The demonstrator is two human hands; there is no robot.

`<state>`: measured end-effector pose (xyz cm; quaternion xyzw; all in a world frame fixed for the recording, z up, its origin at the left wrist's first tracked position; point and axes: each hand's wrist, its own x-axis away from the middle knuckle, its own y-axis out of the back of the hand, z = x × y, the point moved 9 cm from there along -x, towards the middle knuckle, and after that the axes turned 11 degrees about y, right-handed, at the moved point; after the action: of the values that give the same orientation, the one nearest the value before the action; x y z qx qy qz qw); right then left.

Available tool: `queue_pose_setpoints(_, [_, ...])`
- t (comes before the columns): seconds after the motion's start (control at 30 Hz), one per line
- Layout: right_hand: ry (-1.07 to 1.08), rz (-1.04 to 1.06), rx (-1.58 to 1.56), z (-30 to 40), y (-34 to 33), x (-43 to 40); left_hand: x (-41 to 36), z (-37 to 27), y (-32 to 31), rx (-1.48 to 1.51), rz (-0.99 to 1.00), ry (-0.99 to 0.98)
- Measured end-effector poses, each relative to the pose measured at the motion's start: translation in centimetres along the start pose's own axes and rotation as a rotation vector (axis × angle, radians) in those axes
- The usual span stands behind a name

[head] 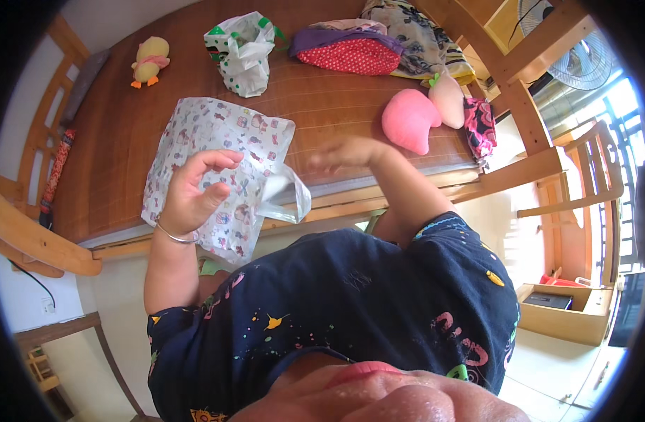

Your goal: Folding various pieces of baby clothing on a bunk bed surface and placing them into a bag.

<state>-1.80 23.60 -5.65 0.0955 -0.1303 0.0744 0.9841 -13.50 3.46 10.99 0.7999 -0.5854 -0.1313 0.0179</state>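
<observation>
My left hand (198,192), with a silver bangle at the wrist, hovers over a white plastic bag (217,132) printed with small coloured figures. Its thumb and curled fingers are apart, and nothing shows between them. The bag lies flat on a brown bed mat (322,100) and hangs over the bed's front edge. From its right side sticks out a shiny loop (296,198), perhaps a handle. My right hand (343,153) is blurred above the mat, to the right of the bag. Its fingers point left, and it appears to hold nothing.
A yellow plush duck (152,59), a green-dotted white plastic bag (246,58), a red polka-dot cloth (348,57) and a pink plush cushion (409,120) lie farther back. Wooden bed posts (528,116) rise at the right. Beyond stand a fan (581,58) and a wooden chair (591,163).
</observation>
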Motion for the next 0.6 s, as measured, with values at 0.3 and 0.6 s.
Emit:
queue_pose_setpoints(0.3, [0.015,-0.778,0.134,-3.9,14.1,3.9,-5.2,11.3,-7.9,-1.202,0.1,0.319])
queue_pose_setpoints(0.6, [0.052,-0.837,0.833,0.2,19.6,1.4,-4.6,24.8,3.7,-1.269,-0.161,0.952])
